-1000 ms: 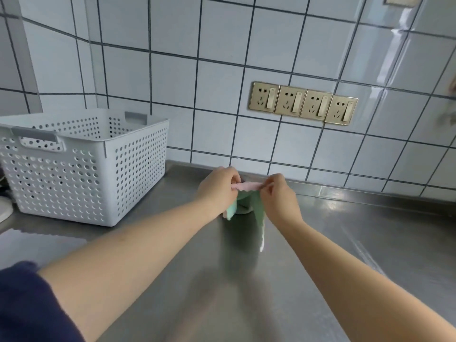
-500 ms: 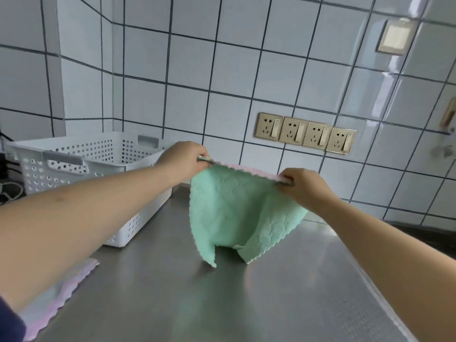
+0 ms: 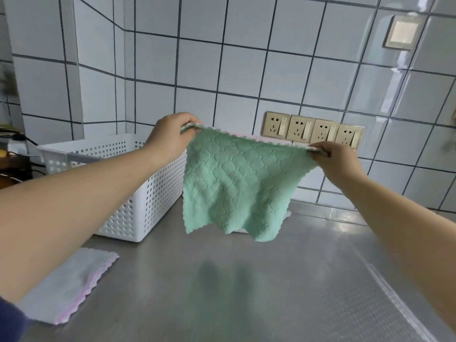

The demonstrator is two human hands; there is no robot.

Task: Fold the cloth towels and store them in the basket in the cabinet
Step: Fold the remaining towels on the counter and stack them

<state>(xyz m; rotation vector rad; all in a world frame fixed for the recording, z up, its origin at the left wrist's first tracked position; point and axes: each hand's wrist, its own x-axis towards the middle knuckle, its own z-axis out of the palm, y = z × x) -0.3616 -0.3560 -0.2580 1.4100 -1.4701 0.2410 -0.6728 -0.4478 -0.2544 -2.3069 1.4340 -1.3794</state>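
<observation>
Behind green towel [image 3: 234,183], white item [image 3: 287,215] mostly hidden.

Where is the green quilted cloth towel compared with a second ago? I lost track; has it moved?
Yes. The green quilted cloth towel was bunched low on the steel counter; now it hangs spread open, lifted level with the wall sockets.

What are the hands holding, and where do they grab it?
The green towel: the left hand and the right hand each pinch a top corner.
</observation>
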